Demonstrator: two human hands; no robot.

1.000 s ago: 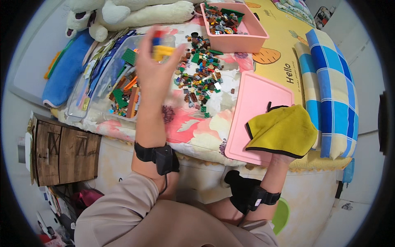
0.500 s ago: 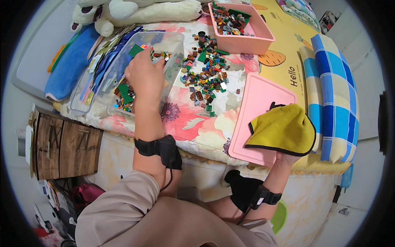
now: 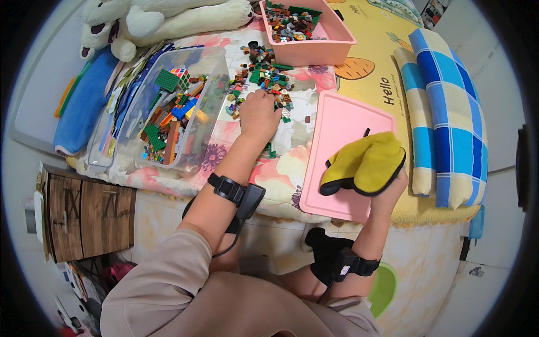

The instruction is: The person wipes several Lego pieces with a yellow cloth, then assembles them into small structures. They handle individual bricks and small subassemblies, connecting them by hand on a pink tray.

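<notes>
Near edge of bed, right: right hand [image 3: 393,190] grips the rim of a yellow-green cloth pouch with black trim [image 3: 368,157], fingers mostly hidden behind it. Pouch sits above a flat pink plastic lid [image 3: 342,121], which reaches almost to that edge.

Farther in, left of the lid: left hand [image 3: 261,117], well apart from the right, is lowered onto the near end of a heap of small mixed-colour plastic bricks [image 3: 257,76]. Fingertips hidden; cannot tell whether they pinch anything.

Risks (judgement): a sideways sweep of the left forearm could scatter loose bricks, one green piece lying just beside it; a slack right grip could let the soft pouch sag or drop onto the lid.

Around: clear plastic box [image 3: 203,137] of bricks left of the heap, its raised wall obstructing leftward reach. Beyond, pink plastic bin [image 3: 309,54] blocks the heap's far right; white plush toy [image 3: 188,29] along far left.
</notes>
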